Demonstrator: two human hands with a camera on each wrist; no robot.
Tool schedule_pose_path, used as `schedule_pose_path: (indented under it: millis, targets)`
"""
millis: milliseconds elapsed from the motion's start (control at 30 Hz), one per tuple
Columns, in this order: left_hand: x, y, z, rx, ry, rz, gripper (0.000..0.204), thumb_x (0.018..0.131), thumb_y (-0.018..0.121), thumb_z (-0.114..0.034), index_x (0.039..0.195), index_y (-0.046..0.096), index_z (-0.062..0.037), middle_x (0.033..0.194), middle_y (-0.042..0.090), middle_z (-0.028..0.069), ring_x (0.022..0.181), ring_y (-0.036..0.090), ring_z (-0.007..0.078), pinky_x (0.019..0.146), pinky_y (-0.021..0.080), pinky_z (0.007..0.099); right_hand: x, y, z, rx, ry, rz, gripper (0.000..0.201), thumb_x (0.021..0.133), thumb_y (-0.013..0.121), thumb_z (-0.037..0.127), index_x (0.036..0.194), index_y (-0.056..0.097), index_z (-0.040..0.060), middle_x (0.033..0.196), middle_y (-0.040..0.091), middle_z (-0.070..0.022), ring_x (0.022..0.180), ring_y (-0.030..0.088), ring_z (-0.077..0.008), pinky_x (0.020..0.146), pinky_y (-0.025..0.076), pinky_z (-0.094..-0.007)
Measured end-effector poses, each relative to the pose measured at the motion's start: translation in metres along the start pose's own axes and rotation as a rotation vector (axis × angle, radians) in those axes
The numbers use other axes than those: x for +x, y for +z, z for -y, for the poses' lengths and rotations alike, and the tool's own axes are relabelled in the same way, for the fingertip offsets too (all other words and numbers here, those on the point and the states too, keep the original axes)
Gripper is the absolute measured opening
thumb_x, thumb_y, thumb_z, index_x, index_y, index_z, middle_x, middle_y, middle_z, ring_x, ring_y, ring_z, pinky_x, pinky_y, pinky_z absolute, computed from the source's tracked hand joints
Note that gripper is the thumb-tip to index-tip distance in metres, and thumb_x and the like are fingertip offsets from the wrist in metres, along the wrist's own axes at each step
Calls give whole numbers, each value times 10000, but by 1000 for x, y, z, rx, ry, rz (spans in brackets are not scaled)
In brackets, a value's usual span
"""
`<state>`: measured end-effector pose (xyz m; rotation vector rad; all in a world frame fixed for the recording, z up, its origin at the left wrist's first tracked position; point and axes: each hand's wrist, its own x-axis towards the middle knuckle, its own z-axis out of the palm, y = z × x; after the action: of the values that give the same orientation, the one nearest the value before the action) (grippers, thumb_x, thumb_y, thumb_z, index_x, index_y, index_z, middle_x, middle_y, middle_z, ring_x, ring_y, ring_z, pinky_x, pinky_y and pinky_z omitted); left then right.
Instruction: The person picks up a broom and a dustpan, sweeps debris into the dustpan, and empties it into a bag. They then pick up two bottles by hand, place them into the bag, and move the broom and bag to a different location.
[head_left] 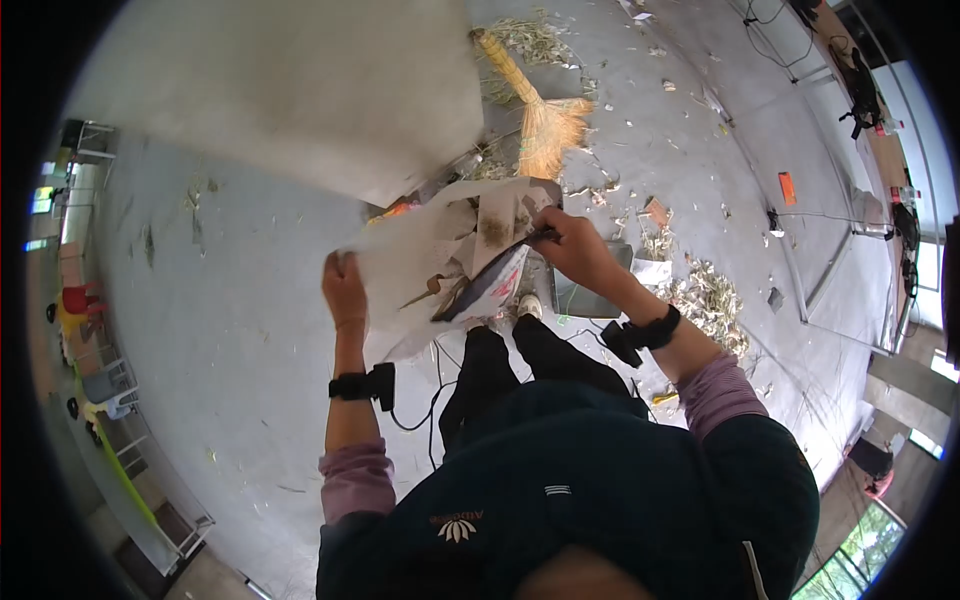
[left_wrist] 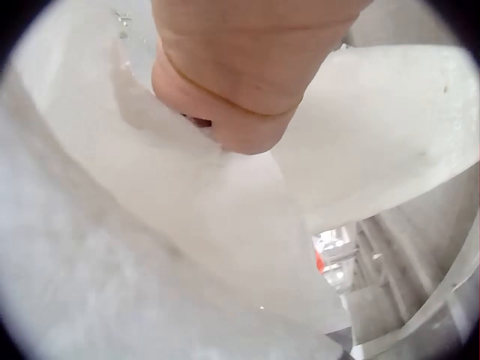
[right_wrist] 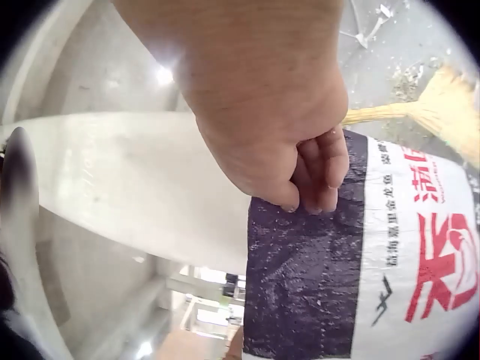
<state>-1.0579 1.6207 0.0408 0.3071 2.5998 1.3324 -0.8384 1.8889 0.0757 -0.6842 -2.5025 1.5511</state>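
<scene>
A white woven sack (head_left: pixel 390 285) with a dark band and red print (right_wrist: pixel 450 262) is held spread between both hands, its mouth facing up. Scraps of paper or card and some dirt (head_left: pixel 495 235) show inside. My left hand (head_left: pixel 345 290) grips the sack's left edge, its fingers curled into the pale material (left_wrist: pixel 225 195) and partly hidden. On the other side my right hand (head_left: pixel 580 250) pinches the dark band (right_wrist: pixel 304 277) at the rim between thumb and fingers.
A straw broom (head_left: pixel 550 130) lies on the floor ahead, among shredded litter. A dark dustpan (head_left: pixel 590 290) rests by the right foot, near a heap of shreds (head_left: pixel 710 300). A large pale panel (head_left: pixel 280 90) stands at upper left. Cables trail around the legs.
</scene>
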Motion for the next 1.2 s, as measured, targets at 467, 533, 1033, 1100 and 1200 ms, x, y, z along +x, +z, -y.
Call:
schedule_pose_path:
  millis: [467, 533, 1033, 1100, 1200]
  targets:
    - [-109, -31, 122, -60, -1031, 517, 614, 708, 600, -544, 988, 566, 1, 767, 626, 138, 603, 592, 222, 590, 481, 357, 6, 30, -33, -178, 120, 88, 226, 713, 614, 196, 860, 559, 34, 744, 598, -178, 743, 582, -350, 651, 447, -409]
    - [-120, -22, 119, -151, -1079, 655, 480, 744, 602, -463, 926, 577, -20, 769, 629, 122, 545, 578, 186, 497, 460, 319, 6, 35, -23, -242, 80, 75, 225, 714, 615, 199, 856, 557, 33, 744, 597, -180, 743, 582, -348, 649, 445, -411]
    - [-39, -47, 131, -133, -570, 210, 339, 813, 551, -319, 815, 572, 20, 631, 557, 81, 511, 529, 140, 461, 419, 266, 1, 81, -18, -357, 21, 97, 246, 712, 654, 233, 836, 560, 41, 711, 605, -163, 706, 595, -330, 632, 460, -388]
    - [-37, -36, 172, -153, -684, 136, 289, 818, 531, -297, 798, 571, -11, 599, 527, 58, 467, 480, 130, 419, 369, 270, -9, 83, -10, -318, 51, 117, 257, 710, 653, 247, 829, 561, 40, 718, 605, -168, 718, 594, -332, 641, 458, -395]
    - [-30, -57, 123, -348, -596, 32, 263, 832, 522, -282, 797, 571, -26, 576, 497, 28, 439, 427, 114, 397, 325, 263, -16, 93, -3, -342, 24, 108, 270, 707, 647, 267, 806, 553, 34, 714, 601, -174, 720, 592, -338, 637, 451, -404]
